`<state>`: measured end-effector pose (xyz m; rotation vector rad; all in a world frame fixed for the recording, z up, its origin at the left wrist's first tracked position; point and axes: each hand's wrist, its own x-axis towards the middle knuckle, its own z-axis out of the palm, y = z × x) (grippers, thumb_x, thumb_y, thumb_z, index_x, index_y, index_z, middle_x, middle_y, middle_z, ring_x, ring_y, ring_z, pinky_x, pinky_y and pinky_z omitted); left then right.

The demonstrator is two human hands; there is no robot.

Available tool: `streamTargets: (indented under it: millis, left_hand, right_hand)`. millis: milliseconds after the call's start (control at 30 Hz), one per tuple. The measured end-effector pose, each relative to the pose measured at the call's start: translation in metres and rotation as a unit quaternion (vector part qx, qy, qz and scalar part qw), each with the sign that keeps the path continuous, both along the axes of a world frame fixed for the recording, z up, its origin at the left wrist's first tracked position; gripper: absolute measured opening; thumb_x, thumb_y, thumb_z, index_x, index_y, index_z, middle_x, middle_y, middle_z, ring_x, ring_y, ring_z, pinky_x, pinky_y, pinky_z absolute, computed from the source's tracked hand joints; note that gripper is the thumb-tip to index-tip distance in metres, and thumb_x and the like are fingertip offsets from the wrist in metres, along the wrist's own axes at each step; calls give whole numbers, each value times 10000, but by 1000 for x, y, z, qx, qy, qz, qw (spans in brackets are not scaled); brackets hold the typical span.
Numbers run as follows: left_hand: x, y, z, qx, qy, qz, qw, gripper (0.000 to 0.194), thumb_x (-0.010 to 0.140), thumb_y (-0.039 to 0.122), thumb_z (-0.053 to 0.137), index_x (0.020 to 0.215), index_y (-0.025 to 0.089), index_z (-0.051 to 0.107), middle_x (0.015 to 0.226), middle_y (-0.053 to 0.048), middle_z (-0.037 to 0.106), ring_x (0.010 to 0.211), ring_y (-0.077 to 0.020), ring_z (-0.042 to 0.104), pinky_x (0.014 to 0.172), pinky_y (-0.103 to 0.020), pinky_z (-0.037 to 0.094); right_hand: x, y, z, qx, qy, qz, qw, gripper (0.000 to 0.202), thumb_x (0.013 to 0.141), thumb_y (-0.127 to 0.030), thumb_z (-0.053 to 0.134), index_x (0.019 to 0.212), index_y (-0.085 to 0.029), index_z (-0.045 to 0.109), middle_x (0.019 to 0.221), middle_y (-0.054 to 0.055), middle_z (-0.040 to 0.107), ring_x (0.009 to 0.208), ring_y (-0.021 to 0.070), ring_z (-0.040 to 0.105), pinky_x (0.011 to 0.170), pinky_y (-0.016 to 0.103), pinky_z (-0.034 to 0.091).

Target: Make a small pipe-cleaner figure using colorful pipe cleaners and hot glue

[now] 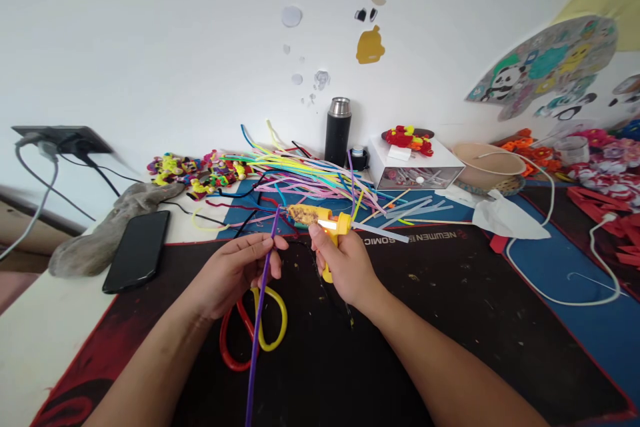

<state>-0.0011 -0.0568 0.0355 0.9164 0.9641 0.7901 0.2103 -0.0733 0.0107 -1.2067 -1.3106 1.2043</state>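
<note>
A long purple pipe cleaner [260, 320] is pinched between the thumb and fingers of my left hand [245, 267], its lower end running down past the bottom of the view. My right hand [345, 267] grips a yellow hot glue gun [305, 215], whose nozzle points left at the pipe cleaner's upper end. Whether nozzle and pipe cleaner touch, I cannot tell. From the gun's back sticks a pale glue stick [383, 232]. Beneath my left hand lie scissors [277, 340] with one red and one yellow handle loop, their blades hidden.
Behind my hands spreads a heap of coloured pipe cleaners [310, 177]. A black thermos [338, 130] and a white box [415, 163] stand by the wall. At left lies a phone [137, 250]; at right are a beige basket [487, 167], tissue [510, 217] and a white cable [550, 302].
</note>
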Motion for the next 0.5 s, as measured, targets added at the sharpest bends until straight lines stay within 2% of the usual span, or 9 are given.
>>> streamTargets:
  millis: [500]
  left_hand:
    - [-2, 1, -2, -1, 3, 17, 1000, 406, 748, 491, 940, 923, 145, 822, 645, -54, 711, 534, -116, 530, 450, -190, 349]
  right_hand:
    - [-1, -2, 2, 8, -23, 8, 1000, 590, 1028, -723, 529, 704, -231, 548, 480, -36, 518, 457, 145, 539, 495, 271, 406]
